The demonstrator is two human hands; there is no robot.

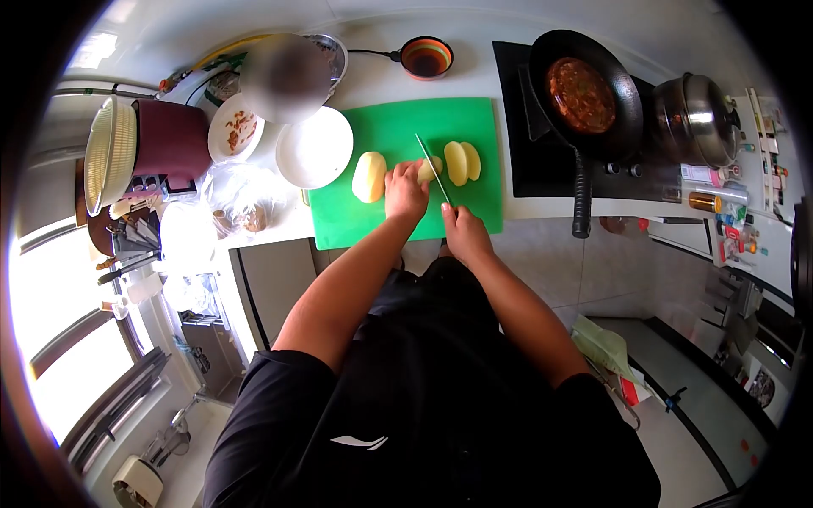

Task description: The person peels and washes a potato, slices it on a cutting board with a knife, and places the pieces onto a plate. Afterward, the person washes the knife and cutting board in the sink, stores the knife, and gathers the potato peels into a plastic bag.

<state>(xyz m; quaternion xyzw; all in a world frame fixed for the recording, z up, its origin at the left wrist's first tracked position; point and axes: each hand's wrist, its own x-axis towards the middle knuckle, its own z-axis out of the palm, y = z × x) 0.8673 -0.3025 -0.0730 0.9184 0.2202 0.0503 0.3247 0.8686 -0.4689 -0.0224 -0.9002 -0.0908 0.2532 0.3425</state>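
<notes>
My left hand [406, 191] is closed on a peeled potato [426, 172], pressing it against the green cutting board [406, 118]; the fingers hide part of it. In my right hand [466, 232] is the handle of a kitchen knife [433, 169]. Its blade slants across the potato, close to the left fingertips; how deep it sits in the potato I cannot tell. To the right of the blade lie pale potato slices [457, 162], partly overlapping. A second peeled potato [369, 178], larger, rests left of my left hand.
Left of the board are a white plate [314, 148] and a plate with reddish bits [237, 127]. A black frying pan [627, 102] holding reddish food stands on the cooktop [512, 85], beside a steel pot [694, 123]. Behind the board sits a small saucepan [426, 58].
</notes>
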